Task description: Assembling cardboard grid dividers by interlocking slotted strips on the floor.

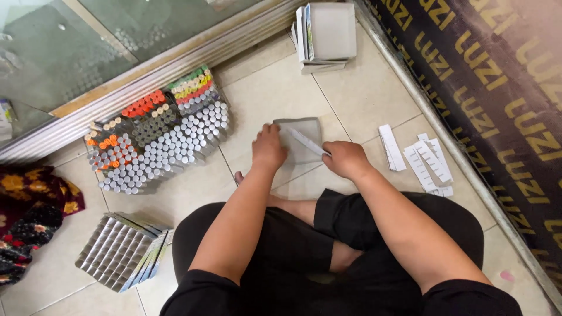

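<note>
Your left hand (268,147) presses flat on the grey cardboard piece (300,140) on the floor just beyond your crossed legs; your right hand (345,159) pinches a white strip (308,142) lying diagonally across it. More white strips (430,162) lie right, capped tubes (158,140) left, flat grey boxes (325,34) far.

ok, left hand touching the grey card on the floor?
Touching. Head view: the left hand lies on the grey card's left edge, fingers overlapping it with no gap.
</note>
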